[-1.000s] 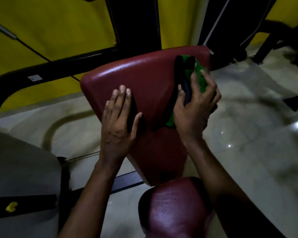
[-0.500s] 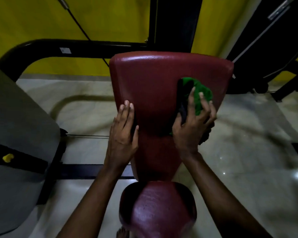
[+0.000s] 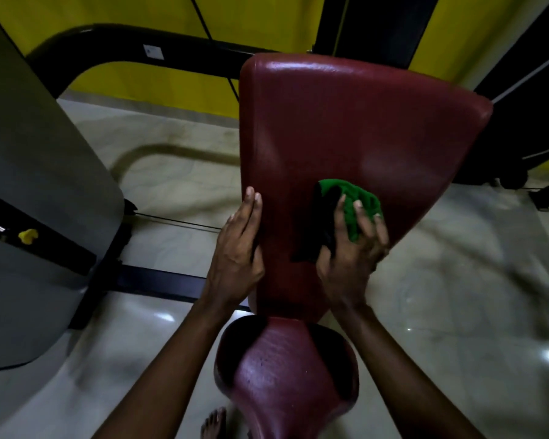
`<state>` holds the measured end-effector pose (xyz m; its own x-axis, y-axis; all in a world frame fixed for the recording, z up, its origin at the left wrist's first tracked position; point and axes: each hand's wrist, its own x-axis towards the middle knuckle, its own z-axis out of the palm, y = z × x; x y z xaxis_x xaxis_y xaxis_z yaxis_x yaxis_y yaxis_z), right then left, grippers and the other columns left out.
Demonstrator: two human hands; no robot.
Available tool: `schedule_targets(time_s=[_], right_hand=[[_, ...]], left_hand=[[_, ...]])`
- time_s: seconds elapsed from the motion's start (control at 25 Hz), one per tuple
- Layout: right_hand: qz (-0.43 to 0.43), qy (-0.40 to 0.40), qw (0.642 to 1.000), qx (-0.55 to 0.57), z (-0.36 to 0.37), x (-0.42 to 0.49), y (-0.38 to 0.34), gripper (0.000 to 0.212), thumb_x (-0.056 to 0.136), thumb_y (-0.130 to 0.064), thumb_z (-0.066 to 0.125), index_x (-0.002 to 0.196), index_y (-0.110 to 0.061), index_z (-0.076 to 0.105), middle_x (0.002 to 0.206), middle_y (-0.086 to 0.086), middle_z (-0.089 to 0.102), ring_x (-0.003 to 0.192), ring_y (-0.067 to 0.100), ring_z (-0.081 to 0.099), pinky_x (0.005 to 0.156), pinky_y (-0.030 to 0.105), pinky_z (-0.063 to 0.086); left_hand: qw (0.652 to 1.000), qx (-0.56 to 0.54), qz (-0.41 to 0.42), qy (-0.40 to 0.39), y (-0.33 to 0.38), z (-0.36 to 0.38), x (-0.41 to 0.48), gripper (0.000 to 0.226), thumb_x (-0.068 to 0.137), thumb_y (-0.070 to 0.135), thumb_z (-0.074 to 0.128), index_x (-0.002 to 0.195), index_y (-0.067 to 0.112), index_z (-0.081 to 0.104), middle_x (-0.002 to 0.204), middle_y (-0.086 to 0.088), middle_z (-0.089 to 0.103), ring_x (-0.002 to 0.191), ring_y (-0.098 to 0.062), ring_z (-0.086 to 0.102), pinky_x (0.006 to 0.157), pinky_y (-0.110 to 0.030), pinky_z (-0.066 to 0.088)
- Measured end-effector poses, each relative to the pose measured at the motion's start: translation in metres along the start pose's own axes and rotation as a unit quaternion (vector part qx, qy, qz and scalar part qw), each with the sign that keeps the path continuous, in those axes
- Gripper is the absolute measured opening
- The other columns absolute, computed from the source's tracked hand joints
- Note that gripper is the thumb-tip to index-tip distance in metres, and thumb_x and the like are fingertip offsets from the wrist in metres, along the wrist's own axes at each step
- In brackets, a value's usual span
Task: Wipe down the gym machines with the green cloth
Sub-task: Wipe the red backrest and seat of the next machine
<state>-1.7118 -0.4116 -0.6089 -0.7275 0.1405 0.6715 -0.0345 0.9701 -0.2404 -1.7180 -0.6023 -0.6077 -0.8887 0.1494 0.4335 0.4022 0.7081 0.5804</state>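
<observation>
Pale glossy tile floor underfoot, light glare on it. Nearest: round maroon vinyl seat pad, not touched by either hand.

Left hand: fingers straight and released, flat against the left edge of the tapered maroon vinyl backrest, bracing it. Same place as a second ago.

Right hand: fingers bent over the bunched green cloth, grasping it and pressing it to the pad. Dark patch at the thumb side, cloth or shadow, cannot tell.

Change: the cloth was up at the backrest's top right corner; it has come down to the middle, right of centre. Reads as a downward stroke. Judgement: right upper part likely done; left half, lower taper and seat still to do.

Beyond: curved black tubular frame, then yellow wall.
</observation>
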Motion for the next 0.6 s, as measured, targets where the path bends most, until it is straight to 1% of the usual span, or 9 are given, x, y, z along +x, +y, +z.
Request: schedule_targets(time_s=[0.04,0.12,0.2,0.28,0.32,0.4,0.48,0.52,0.6], right_hand=[[-0.026,-0.019,0.999,-0.007,0.006,-0.010,-0.008,0.092,0.070,-0.013,0.070,0.151,-0.034,0.033,0.148,-0.001,0.033,0.135,0.032,0.032,0.107,0.054,0.038],[-0.098,-0.090,0.991,-0.003,0.016,-0.029,-0.012,0.098,0.067,-0.014,0.077,0.152,-0.036,0.033,0.150,-0.006,0.033,0.136,0.030,0.032,0.101,0.056,0.041],[-0.173,-0.155,0.972,-0.021,0.023,-0.046,-0.002,0.105,0.059,-0.013,0.080,0.151,-0.037,0.035,0.152,-0.009,0.033,0.137,0.028,0.032,0.095,0.052,0.043],[-0.209,-0.196,0.957,-0.044,0.026,-0.059,0.008,0.110,0.055,-0.014,0.080,0.152,-0.037,0.034,0.152,-0.009,0.033,0.136,0.026,0.033,0.091,0.047,0.038],[-0.198,-0.204,0.958,-0.042,0.026,-0.063,0.010,0.110,0.055,-0.013,0.079,0.153,-0.036,0.035,0.151,-0.008,0.034,0.136,0.027,0.034,0.092,0.047,0.038],[-0.165,-0.206,0.964,-0.026,0.029,-0.065,0.008,0.108,0.055,-0.010,0.077,0.152,-0.034,0.038,0.150,-0.007,0.036,0.134,0.029,0.034,0.094,0.050,0.040],[-0.171,-0.213,0.962,-0.017,0.037,-0.067,-0.001,0.107,0.053,-0.011,0.078,0.150,-0.033,0.039,0.147,-0.006,0.038,0.130,0.031,0.034,0.093,0.053,0.042],[-0.198,-0.219,0.956,-0.013,0.043,-0.067,-0.007,0.103,0.053,-0.013,0.081,0.147,-0.031,0.042,0.146,-0.005,0.038,0.129,0.032,0.035,0.092,0.055,0.042],[-0.258,-0.229,0.939,-0.010,0.056,-0.073,-0.011,0.084,0.058,-0.026,0.087,0.136,-0.028,0.054,0.146,-0.004,0.039,0.127,0.031,0.036,0.095,0.053,0.036]], left_hand=[[1.000,-0.006,0.006,0.000,0.000,-0.002,-0.002,0.083,0.077,-0.016,0.050,0.154,0.000,0.025,0.164,-0.011,0.019,0.147,-0.021,0.031,0.108,-0.047,0.041],[1.000,-0.008,0.009,0.003,-0.002,-0.009,-0.002,0.078,0.075,-0.008,0.036,0.152,0.001,0.031,0.162,-0.009,0.025,0.141,-0.020,0.040,0.106,-0.040,0.043],[1.000,0.003,0.023,-0.001,-0.008,-0.019,0.005,0.074,0.076,0.002,0.031,0.149,0.003,0.039,0.159,-0.007,0.033,0.135,-0.021,0.046,0.105,-0.039,0.043],[0.998,0.032,0.051,-0.010,-0.019,-0.026,0.008,0.070,0.079,0.006,0.035,0.148,0.005,0.041,0.157,-0.006,0.037,0.136,-0.022,0.046,0.105,-0.043,0.042],[0.997,0.047,0.063,-0.015,-0.026,-0.026,0.007,0.068,0.082,0.007,0.038,0.149,0.006,0.040,0.157,-0.006,0.037,0.137,-0.022,0.044,0.105,-0.043,0.041],[0.996,0.053,0.069,-0.011,-0.033,-0.020,0.003,0.062,0.090,0.005,0.046,0.152,0.007,0.036,0.159,-0.005,0.034,0.138,-0.021,0.043,0.106,-0.040,0.041],[0.998,0.034,0.056,0.003,-0.033,-0.008,-0.001,0.060,0.098,0.012,0.055,0.153,0.006,0.031,0.161,-0.007,0.029,0.139,-0.019,0.042,0.108,-0.035,0.039],[0.998,0.028,0.049,0.006,-0.032,-0.001,-0.003,0.064,0.099,0.017,0.059,0.154,0.005,0.029,0.162,-0.008,0.026,0.142,-0.017,0.039,0.109,-0.032,0.037],[0.998,0.038,0.042,0.001,-0.036,0.013,-0.005,0.074,0.098,0.025,0.063,0.155,0.004,0.022,0.164,-0.009,0.017,0.146,-0.015,0.032,0.110,-0.029,0.033]])
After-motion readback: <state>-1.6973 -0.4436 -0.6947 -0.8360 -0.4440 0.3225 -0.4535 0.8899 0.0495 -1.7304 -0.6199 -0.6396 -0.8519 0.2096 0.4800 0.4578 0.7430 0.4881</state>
